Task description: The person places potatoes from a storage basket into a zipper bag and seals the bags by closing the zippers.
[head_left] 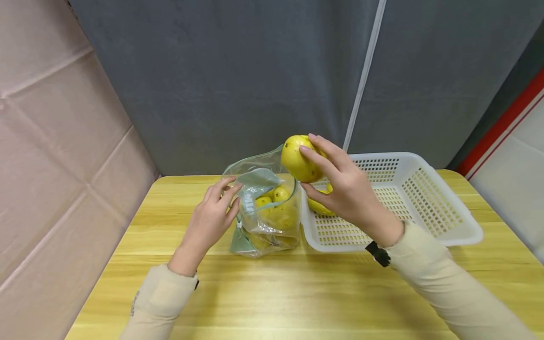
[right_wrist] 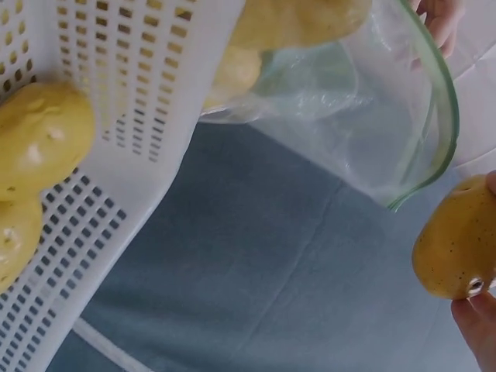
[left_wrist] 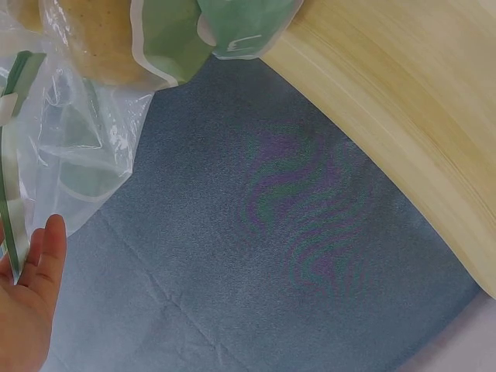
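Observation:
High over the right side of the bag's mouth, my right hand (head_left: pixel 350 189) holds a yellow pear (head_left: pixel 299 158) between thumb and fingers. Dark specks and a small brown end show on the pear (right_wrist: pixel 459 240) in the right wrist view. A clear zip bag (head_left: pixel 258 178) with green edging stands on the table with its mouth spread, several yellow pears (head_left: pixel 280 193) inside. My left hand (head_left: pixel 210 215) pinches the bag's left rim; in the left wrist view its fingers (left_wrist: pixel 51 256) lie along the green strip, the thumb mostly hidden.
A white perforated basket (head_left: pixel 452 229) stands right beside the bag. More yellow pears (right_wrist: pixel 43 139) lie at its left end, partly behind my right hand in the head view. The wooden table (head_left: pixel 272 297) meets a grey curtain (head_left: pixel 238 80) at the back.

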